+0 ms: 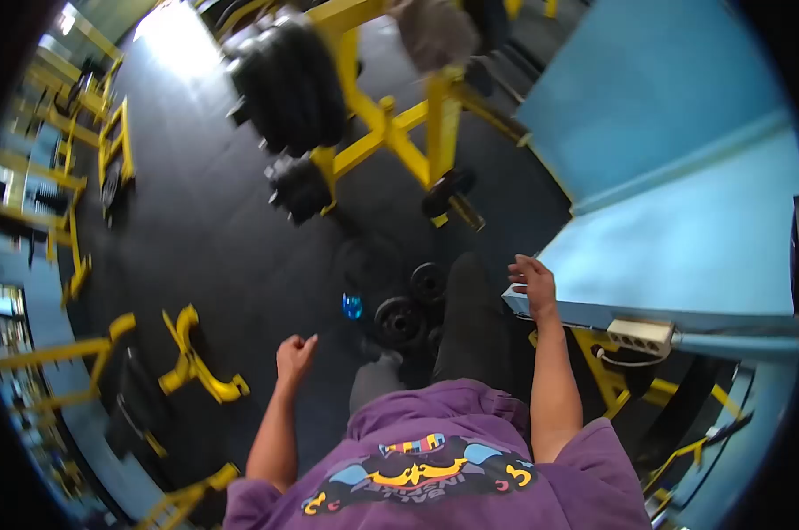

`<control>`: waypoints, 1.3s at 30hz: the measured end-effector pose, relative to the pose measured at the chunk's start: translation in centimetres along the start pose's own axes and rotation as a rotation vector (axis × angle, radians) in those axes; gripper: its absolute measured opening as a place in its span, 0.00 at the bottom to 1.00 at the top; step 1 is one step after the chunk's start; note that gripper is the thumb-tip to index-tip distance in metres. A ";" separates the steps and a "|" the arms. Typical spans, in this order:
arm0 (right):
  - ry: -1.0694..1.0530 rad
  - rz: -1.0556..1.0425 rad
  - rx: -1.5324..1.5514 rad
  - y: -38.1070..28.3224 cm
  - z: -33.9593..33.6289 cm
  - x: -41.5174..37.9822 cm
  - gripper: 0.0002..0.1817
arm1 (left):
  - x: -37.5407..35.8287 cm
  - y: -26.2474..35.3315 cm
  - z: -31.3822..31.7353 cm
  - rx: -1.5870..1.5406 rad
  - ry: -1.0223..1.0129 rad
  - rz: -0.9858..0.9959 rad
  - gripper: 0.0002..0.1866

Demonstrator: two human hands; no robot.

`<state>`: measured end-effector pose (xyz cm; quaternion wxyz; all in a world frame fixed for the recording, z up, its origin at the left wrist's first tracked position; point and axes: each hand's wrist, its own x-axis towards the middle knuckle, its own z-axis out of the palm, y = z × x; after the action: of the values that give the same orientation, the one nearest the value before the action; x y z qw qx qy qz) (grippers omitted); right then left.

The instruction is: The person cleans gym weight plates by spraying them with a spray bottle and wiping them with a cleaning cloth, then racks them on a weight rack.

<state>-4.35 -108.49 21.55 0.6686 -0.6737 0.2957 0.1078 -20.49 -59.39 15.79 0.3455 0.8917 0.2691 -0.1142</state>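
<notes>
My left hand point(296, 358) hangs over the dark floor, its fingers curled in with nothing visible in them. My right hand point(533, 281) is beside the light blue ledge point(664, 265), fingers loosely bent and apart, holding nothing. Between my hands, black weight plates point(400, 321) lie on the floor near my legs, with another plate point(428, 282) just beyond. A small blue object point(353, 306) sits left of the plates; what it is cannot be made out.
Ahead stands a yellow rack point(386, 132) loaded with black plates point(289, 84). A yellow frame piece point(190, 362) is on the left. At the right, a power strip point(640, 337) is fixed to the ledge's edge, above more yellow equipment.
</notes>
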 end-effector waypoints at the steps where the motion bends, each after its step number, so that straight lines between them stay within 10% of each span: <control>1: -0.046 0.011 -0.044 0.3 1.0 -0.5 0.18 | -1.1 0.6 -1.1 -0.072 -0.016 -0.102 0.23; 9: -0.452 -0.014 -0.533 11.2 12.1 -1.0 0.16 | -6.8 -4.4 -0.4 -0.224 0.119 -0.328 0.24; 17: -0.555 0.192 -0.399 23.3 9.5 -6.0 0.20 | -5.2 -2.4 7.2 0.000 -0.181 -0.366 0.26; 23: -0.408 0.326 -0.702 37.8 1.9 -3.1 0.23 | 1.0 -7.9 21.4 -0.042 -0.187 -0.309 0.26; 29: -0.153 0.372 -0.559 50.4 3.6 -0.6 0.22 | 13.1 -27.9 36.7 0.319 -0.191 -0.264 0.43; 35: 0.240 -0.224 -1.134 64.0 3.7 7.7 0.42 | 24.0 -39.8 47.7 0.273 -0.165 0.377 0.61; 39: 0.330 -0.117 -1.231 71.4 3.8 13.8 0.45 | 26.7 -37.4 50.9 0.164 0.039 0.464 0.60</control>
<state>-31.06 -103.37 -46.03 0.1098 -0.9572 0.2415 0.1161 -20.16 -60.11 -52.79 0.2837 0.9568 0.0534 -0.0362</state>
